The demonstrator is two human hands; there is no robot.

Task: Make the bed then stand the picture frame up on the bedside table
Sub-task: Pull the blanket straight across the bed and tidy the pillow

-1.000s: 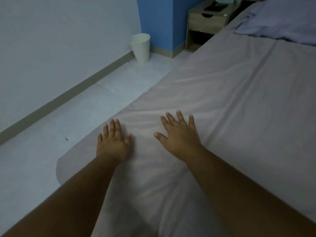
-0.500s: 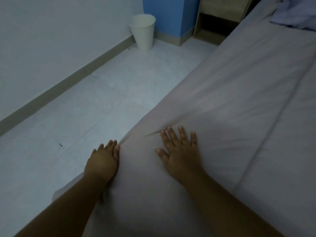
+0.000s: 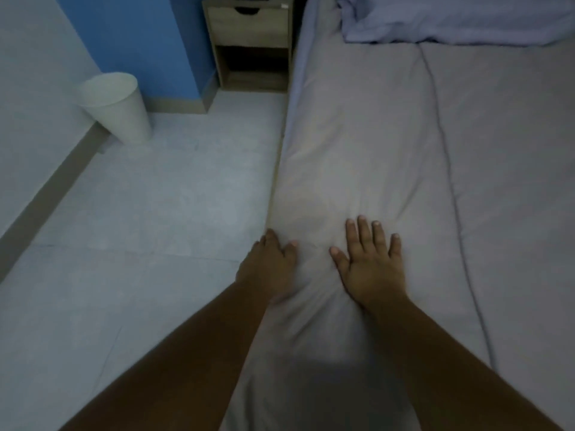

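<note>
Bed-making under way, not finished. Right hand (image 3: 371, 265) flat and spread on the grey sheet (image 3: 357, 157), fingers apart, gripping nothing. Left hand (image 3: 270, 265) at the very edge of the bed (image 3: 281, 169), fingers curled down over the side; whether pinching cloth or merely pressing, cannot tell. Judging by this: smoothing or tucking the sheet along the near side. Most of the sheet lying fairly flat, with soft wrinkles around the hands and a long crease running up the right part. Rumpled lavender bedding (image 3: 451, 20) bunched at the head of the bed, seemingly not yet arranged. Wooden bedside table (image 3: 249, 26) at the far end, just beside the bed; top cut off by the frame, so no picture frame to be seen. Standing the frame up apparently not yet begun. White bin (image 3: 116, 107) on the floor (image 3: 155, 197), well apart from the hands.
</note>
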